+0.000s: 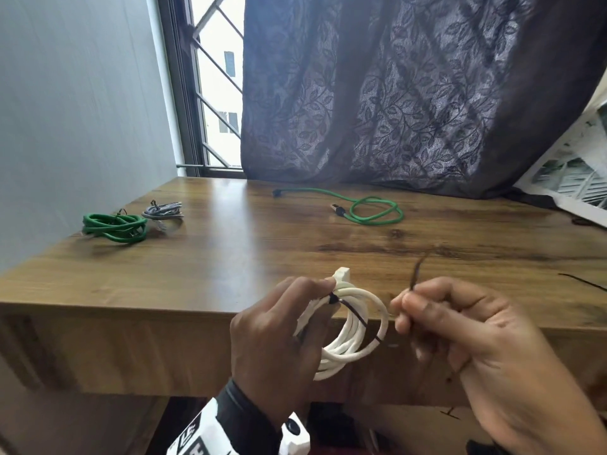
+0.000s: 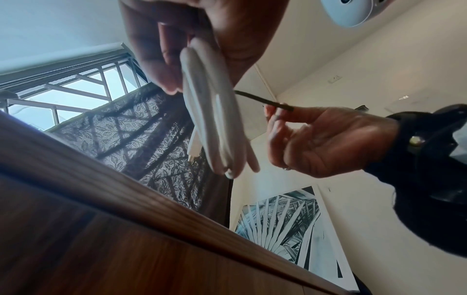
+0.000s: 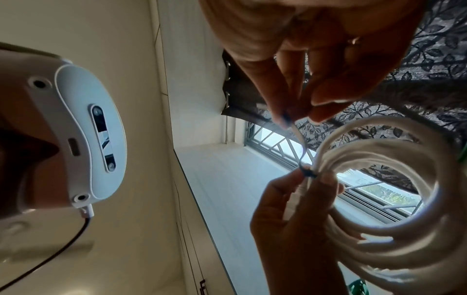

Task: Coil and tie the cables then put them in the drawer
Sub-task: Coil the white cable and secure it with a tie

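Observation:
My left hand [image 1: 279, 326] grips a coiled white cable [image 1: 354, 323] in the air at the desk's near edge, thumb and fingers pinching the coil where a thin dark tie [image 1: 353, 311] wraps it. My right hand [image 1: 460, 323] pinches the tie's free end [image 1: 416, 274] and holds it up to the right of the coil. The left wrist view shows the white coil [image 2: 215, 119] edge-on, with the tie [image 2: 265, 101] stretched to the right hand's fingers [image 2: 275, 119]. In the right wrist view the coil [image 3: 379, 189] and the tie's knot [image 3: 308, 172] sit between both hands.
On the wooden desk [image 1: 262, 257] lie a tied green cable coil [image 1: 115, 226] and a tied grey one [image 1: 164, 213] at the far left. A loose green cable [image 1: 364, 208] lies at the back. A dark curtain [image 1: 410, 93] hangs behind.

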Demonstrator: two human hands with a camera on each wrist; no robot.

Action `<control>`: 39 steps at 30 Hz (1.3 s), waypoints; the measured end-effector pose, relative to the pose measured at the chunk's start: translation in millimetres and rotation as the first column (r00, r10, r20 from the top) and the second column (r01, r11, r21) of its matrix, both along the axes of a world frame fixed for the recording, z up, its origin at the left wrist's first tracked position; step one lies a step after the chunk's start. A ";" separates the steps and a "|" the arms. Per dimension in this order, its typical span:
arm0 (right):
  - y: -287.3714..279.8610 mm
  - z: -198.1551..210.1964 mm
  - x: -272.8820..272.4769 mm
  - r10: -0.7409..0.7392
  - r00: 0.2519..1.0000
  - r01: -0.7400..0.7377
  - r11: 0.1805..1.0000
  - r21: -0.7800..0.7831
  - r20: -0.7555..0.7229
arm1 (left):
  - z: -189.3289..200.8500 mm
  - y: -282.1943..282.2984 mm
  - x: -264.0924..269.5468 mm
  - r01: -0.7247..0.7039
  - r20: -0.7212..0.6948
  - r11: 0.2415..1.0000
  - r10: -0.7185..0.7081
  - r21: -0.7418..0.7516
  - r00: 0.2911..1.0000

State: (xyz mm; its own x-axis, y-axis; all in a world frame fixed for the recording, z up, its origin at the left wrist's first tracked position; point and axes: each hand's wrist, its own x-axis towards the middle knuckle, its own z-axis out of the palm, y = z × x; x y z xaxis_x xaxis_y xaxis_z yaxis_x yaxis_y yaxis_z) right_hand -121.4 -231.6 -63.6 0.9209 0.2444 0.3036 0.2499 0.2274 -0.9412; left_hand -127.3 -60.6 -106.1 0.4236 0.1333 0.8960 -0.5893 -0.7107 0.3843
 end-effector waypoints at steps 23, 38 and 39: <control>11.7 -3.6 9.6 0.024 0.980 -0.077 0.961 -0.266 -0.196 | 1.6 -6.5 -1.0 -0.156 0.205 0.954 0.104 0.256 0.973; 12.6 -11.3 10.3 0.107 0.973 -0.139 0.980 -0.144 -0.204 | -1.4 -3.1 2.0 -0.201 0.246 0.934 0.129 0.295 0.961; 13.3 -13.2 10.4 0.108 0.970 -0.140 0.980 -0.141 -0.216 | -0.9 -3.2 1.9 -0.194 0.244 0.937 0.123 0.291 0.962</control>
State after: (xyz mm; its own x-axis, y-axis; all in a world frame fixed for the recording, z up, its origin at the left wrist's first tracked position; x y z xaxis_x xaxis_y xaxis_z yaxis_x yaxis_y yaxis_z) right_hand -111.0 -218.2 -76.8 0.9191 0.3894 0.0596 0.0254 0.0923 -0.9954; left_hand -125.5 -63.7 -107.1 0.2086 -0.1158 0.9711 -0.5035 -0.8640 0.0051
